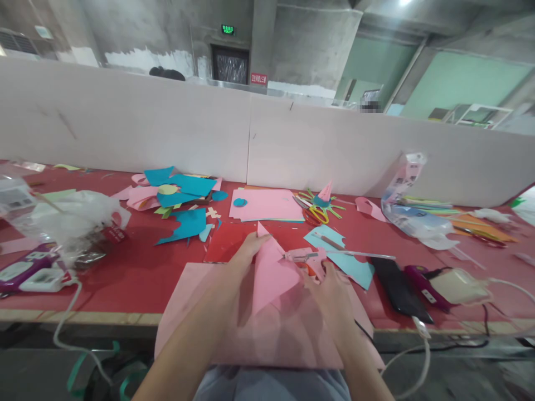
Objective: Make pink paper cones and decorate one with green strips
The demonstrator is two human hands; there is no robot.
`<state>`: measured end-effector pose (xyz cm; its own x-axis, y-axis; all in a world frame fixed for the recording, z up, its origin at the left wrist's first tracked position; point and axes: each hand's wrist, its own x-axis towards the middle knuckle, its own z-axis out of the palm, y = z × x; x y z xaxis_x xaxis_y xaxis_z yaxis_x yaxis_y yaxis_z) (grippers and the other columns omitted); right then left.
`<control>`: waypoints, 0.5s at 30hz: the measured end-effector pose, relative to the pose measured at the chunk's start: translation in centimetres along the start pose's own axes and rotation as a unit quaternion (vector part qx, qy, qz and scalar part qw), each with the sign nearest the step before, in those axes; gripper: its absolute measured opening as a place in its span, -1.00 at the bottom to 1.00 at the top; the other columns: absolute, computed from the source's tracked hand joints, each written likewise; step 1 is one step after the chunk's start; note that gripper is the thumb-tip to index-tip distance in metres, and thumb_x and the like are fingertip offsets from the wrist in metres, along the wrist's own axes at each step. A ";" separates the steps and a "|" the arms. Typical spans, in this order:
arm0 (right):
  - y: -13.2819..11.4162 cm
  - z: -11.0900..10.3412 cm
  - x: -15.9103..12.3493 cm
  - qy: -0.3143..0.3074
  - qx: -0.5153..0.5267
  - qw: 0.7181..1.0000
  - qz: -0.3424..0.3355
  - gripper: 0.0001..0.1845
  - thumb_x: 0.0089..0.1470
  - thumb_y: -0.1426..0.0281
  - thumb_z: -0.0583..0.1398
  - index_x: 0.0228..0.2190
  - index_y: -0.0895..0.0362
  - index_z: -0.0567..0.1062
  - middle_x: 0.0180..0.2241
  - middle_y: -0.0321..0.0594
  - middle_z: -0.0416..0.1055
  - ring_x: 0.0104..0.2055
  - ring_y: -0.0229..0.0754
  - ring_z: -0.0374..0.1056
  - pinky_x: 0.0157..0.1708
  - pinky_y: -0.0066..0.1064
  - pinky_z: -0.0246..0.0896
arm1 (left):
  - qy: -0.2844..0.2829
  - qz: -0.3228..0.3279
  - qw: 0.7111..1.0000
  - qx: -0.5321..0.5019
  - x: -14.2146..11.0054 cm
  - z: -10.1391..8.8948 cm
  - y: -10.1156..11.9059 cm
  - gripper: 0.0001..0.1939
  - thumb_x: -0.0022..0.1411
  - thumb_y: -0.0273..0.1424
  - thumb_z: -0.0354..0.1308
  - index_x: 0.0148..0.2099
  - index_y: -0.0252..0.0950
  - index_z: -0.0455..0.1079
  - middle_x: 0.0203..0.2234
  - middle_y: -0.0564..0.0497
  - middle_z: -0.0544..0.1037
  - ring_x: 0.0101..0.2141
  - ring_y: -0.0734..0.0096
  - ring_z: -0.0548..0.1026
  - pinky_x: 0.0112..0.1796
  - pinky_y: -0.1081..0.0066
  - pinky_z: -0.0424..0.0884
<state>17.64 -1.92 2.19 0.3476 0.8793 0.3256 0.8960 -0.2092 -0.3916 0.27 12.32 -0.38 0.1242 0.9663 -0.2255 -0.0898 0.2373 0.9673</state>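
Note:
My left hand [251,248] is closed on a pink paper cone [271,273], its fingers at the cone's left side near the pointed tip. In my right hand [328,287] is a pink hot glue gun [307,256] with an orange trigger. A clear glue stick [363,254] sticks out of its back to the right. The gun's nozzle points left and meets the cone's right side, or lies just in front of it; I cannot tell which. Beneath both hands a large pink sheet [188,317] hangs over the table's front edge.
Scissors [315,213] lie beside a small pink cone on a blue-green paper base [324,201]. A light blue sheet [355,267] and a black phone [399,287] lie to the right. Blue paper scraps [188,223] and a plastic bag [79,223] are at left. A white partition [167,122] stands behind.

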 end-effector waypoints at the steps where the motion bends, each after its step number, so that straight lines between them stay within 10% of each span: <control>1: -0.2 -0.1 0.2 -0.007 0.007 1.000 0.011 -0.43 -0.02 0.09 0.03 -0.09 0.24 0.28 -0.25 0.02 0.42 -0.20 0.00 0.35 -0.35 -0.34 0.16 | -0.004 -0.005 1.000 -0.002 0.0 0.0 0.0 -0.68 -0.20 -0.27 0.28 -0.38 -0.39 0.44 -0.44 -0.12 0.56 -0.38 0.18 0.50 -0.36 0.33 0.39; 15: 0.2 1.3 1.7 -0.005 0.079 0.997 -0.020 -0.51 -0.02 0.20 0.04 -0.10 0.23 0.27 -0.20 0.03 0.40 -0.23 -0.06 0.36 -0.32 -0.37 0.15 | -0.022 0.003 1.000 0.001 0.7 -0.1 -0.7 -0.65 -0.22 -0.24 0.29 -0.38 -0.40 0.44 -0.50 -0.11 0.55 -0.44 0.22 0.50 -0.37 0.32 0.39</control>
<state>18.03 0.05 1.58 0.3091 0.8901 0.3351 0.8542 -0.1049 -0.5092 0.32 12.83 -1.19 0.1673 0.9622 -0.2150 -0.0888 0.2319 0.9687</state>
